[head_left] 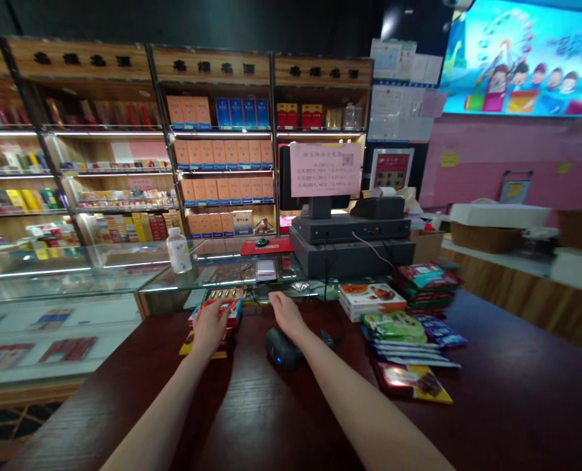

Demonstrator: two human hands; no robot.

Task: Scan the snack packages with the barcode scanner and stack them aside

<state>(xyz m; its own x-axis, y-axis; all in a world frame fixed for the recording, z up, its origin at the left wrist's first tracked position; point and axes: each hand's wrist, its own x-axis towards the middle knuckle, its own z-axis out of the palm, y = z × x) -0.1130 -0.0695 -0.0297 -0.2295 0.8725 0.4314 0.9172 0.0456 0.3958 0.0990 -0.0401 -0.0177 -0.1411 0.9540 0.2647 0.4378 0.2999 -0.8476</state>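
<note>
My left hand [209,332] rests at a small stack on the dark wooden counter, its fingers curled onto a red packet [231,315] with a blue edge. Beneath that lies a yellow-edged packet [186,344], partly covered by the hand. My right hand [288,316] is closed, held just behind and above a black barcode scanner [280,348] with a blue light. Its curled fingers face away, so whatever they may hold is hidden. Right of the scanner are a white-and-orange box [372,298], green packets [393,327], purple packets [442,331] and a chocolate packet [414,381].
A till with a monitor [319,208] stands on a black cash drawer [354,260] at the back. Nearby are a stack of dark red-green packs [428,285], a white bottle [178,250] and a mouse [262,242] on a red mat. Glass display cases [65,275] line the left.
</note>
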